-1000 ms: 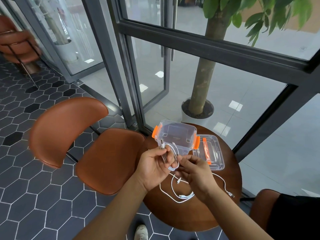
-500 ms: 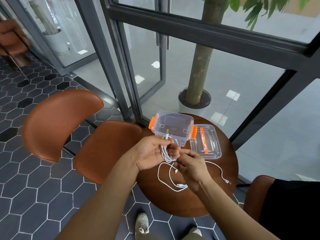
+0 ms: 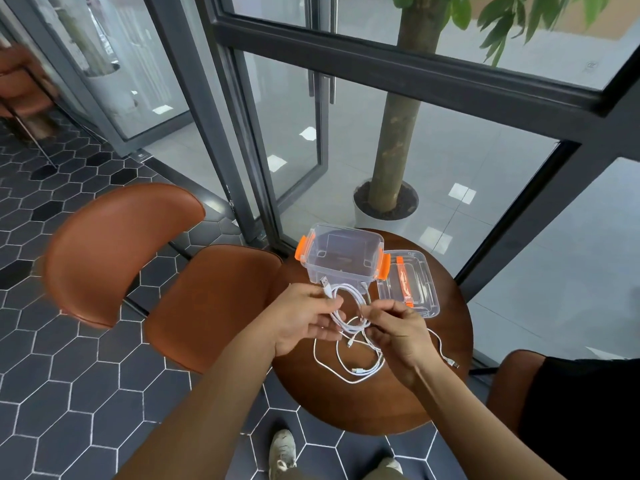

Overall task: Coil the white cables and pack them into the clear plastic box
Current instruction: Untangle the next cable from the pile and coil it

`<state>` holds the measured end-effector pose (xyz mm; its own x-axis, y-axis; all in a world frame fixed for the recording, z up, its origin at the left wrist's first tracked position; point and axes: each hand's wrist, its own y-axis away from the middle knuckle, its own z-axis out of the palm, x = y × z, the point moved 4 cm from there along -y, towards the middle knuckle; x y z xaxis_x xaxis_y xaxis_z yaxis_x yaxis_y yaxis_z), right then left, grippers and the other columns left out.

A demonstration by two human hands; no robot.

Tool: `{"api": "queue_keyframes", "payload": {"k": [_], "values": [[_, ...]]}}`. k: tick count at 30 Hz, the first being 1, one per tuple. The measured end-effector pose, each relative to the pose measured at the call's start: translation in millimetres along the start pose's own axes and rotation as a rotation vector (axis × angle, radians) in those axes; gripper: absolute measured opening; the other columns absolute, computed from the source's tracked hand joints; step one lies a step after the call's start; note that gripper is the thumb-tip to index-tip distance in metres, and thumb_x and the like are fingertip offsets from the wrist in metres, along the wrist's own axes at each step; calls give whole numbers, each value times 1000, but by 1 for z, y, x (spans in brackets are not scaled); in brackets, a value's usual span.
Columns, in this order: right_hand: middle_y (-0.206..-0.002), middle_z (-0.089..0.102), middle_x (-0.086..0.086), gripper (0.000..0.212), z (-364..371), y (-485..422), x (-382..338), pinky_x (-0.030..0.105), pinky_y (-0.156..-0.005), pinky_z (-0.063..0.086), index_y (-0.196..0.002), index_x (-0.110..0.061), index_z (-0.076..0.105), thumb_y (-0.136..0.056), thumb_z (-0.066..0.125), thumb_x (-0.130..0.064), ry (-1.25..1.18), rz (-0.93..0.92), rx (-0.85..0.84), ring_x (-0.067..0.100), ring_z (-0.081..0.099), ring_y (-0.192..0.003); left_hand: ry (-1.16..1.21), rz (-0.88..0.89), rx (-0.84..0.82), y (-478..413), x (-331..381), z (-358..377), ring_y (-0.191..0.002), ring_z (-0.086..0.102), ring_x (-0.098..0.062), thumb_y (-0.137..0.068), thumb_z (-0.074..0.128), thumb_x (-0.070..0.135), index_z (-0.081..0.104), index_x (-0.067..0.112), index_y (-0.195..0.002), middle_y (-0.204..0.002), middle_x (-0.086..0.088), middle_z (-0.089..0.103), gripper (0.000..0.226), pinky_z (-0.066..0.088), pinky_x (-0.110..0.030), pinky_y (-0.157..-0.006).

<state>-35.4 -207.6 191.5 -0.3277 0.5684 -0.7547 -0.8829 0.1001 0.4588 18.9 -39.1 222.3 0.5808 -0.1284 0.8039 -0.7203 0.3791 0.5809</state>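
coiled white cable [image 3: 349, 303] in both hands, just short of the clear plastic box [image 3: 343, 258]

the left hand [image 3: 304, 317] grips one side of the coil, its usb plug [image 3: 324, 282] poking up past the fingers; the right hand [image 3: 398, 332] pinches the loop's other side. the coil's long axis runs away from the wrists toward the box, which stands open just beyond the left hand's fingertips, nearer it than the right. loose white cables [image 3: 346, 370] lie on the table [image 3: 381, 407] beneath both hands.

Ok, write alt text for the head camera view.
The left hand grips a half-coiled white cable while the right hand pinches its strand, above a round wooden table. Behind: an open clear plastic box, its lid beside it.
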Motion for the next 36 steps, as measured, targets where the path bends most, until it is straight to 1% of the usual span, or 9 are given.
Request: {"api": "queue_keyframes", "payload": {"k": [4, 6, 10, 20, 24, 27, 31, 34, 36], "values": [[-76, 71, 14, 13, -1, 6, -3, 23, -58, 56, -85, -2, 68, -76, 77, 0, 53, -21, -32, 20, 66, -64, 11, 122, 182, 8, -8, 5, -87, 76, -37, -96, 65, 7, 69, -4, -99, -94, -26, 74, 13, 64, -41, -74], [-78, 69, 17, 8, -4, 10, -4, 25, -58, 58, -92, 0, 66, -86, 70, 3, 61, -35, -56, 22, 65, -63, 3, 166, 206, 11, -7, 5, -82, 76, -35, -95, 64, 5, 69, -5, -96, -89, -24, 74, 12, 64, -39, -71], [-80, 67, 24, 21, -3, 13, -4, 29, -58, 56, -113, 2, 66, -92, 63, 6, 212, -38, -114, 28, 61, -65, 17, 188, 186, 17, 2, 1, -84, 76, -34, -95, 63, 3, 72, -1, -97, -91, -25, 74, 10, 64, -38, -72], [-72, 72, 12, 22, 6, 13, -21, 26, -49, 37, -96, -9, 81, -91, 65, 4, 537, -89, -212, 16, 47, -53, -49, 133, 180, 15, 4, 4, -87, 77, -32, -96, 62, 2, 73, 1, -101, -95, -23, 76, 12, 64, -40, -74], [-81, 74, 16, 22, 10, 11, -25, 26, -54, 48, -94, -9, 81, -91, 64, 5, 547, -94, -263, 19, 57, -62, -77, 120, 210, 13, 4, 2, -85, 77, -31, -95, 61, -1, 73, 1, -96, -95, -22, 76, 12, 64, -41, -73], [-86, 73, 18, 28, 11, 6, -21, 32, -61, 57, -112, -9, 72, -95, 57, 8, 470, -89, -259, 25, 63, -69, -140, 114, 226, 11, 6, 0, -82, 77, -32, -94, 64, 0, 73, 1, -94, -91, -23, 75, 9, 65, -42, -72], [-89, 67, 25, 35, 12, 6, -20, 43, -71, 61, -131, -32, 61, -101, 57, -14, 401, -116, -273, 31, 66, -75, -263, 128, 249, 10, 8, -1, -84, 76, -28, -95, 63, 2, 74, 2, -94, -91, -20, 74, 10, 65, -44, -73], [-78, 71, -4, 37, 20, 6, -20, 39, -70, 62, -120, -40, 65, -91, 73, -19, 748, -337, -266, 14, 68, -71, -309, 135, 228, 10, 10, 4, -83, 76, -26, -95, 62, 1, 73, 6, -84, -86, -11, 74, 16, 65, -42, -74], [-75, 69, -21, 30, 23, 3, -17, 36, -67, 60, -105, -49, 64, -93, 71, -22, 957, -463, -165, 9, 68, -69, -335, 128, 218, 9, 9, 8, -84, 75, -26, -95, 62, 1, 72, 7, -81, -86, -9, 72, 18, 65, -41, -74]]}}
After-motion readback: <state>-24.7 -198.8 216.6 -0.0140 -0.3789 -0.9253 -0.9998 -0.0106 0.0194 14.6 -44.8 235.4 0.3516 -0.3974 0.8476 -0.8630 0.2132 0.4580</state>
